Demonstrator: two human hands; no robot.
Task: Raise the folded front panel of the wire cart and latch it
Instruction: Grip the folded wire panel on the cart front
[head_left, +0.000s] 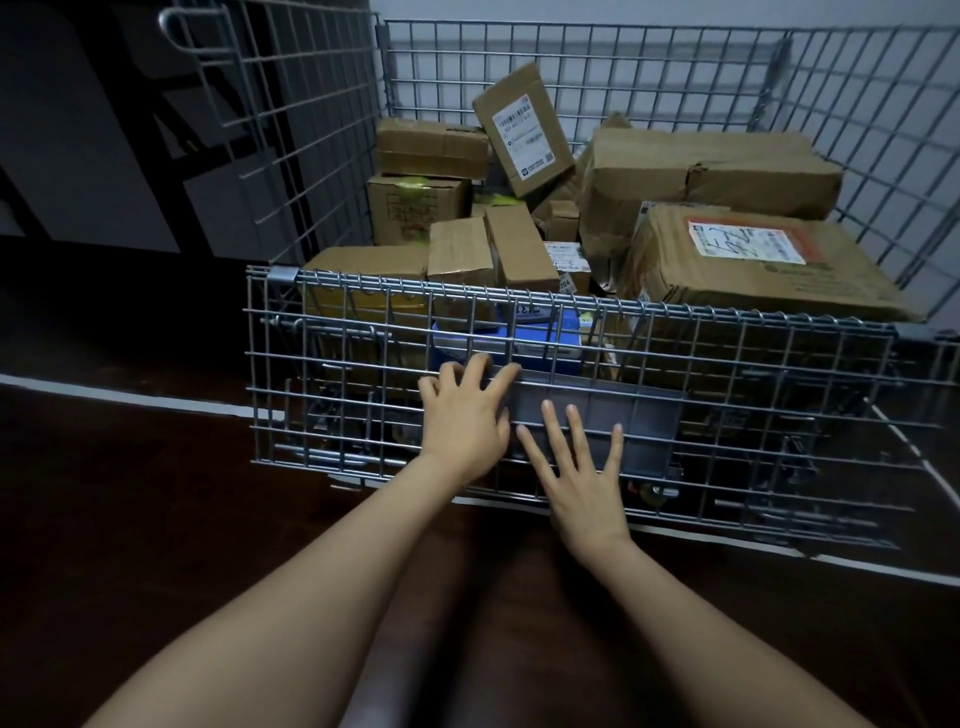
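Note:
The wire cart (332, 156) stands in front of me with tall mesh sides and back. Its front panel (753, 415) hangs folded down over the lower front, hinged along the top rail. A grey plate (613, 410) is fixed to the middle of that panel. My left hand (462, 415) rests on the mesh at the plate's left end, fingers spread and lightly curled against the wires. My right hand (582, 478) is flat and open just below the plate, fingers apart, close to or touching the panel.
Brown cardboard boxes (727, 171) fill the cart, and a blue box (519, 348) sits behind the front mesh. The floor is dark with a white line (119, 397) running under the cart. A dark wall stands at the left.

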